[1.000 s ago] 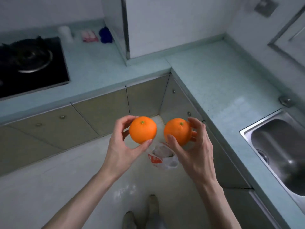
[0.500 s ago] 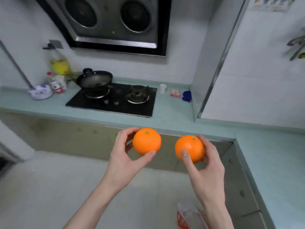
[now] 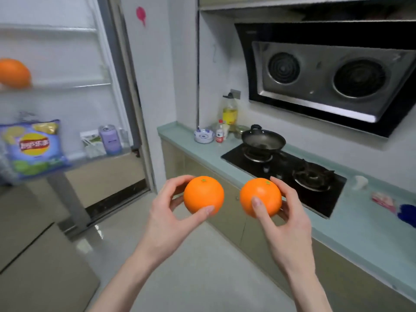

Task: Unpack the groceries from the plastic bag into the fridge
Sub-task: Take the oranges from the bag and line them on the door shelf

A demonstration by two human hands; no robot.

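Orange fruit (image 3: 14, 73) on open fridge (image 3: 67, 64) shelf, chips bag (image 3: 33, 147) below

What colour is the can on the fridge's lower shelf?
The can is pale purple with a silver top, seen in the head view, though slightly blurred.

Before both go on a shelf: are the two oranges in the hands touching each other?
Apart. The head view shows cabinet front in a clear gap between the left orange and the right orange.
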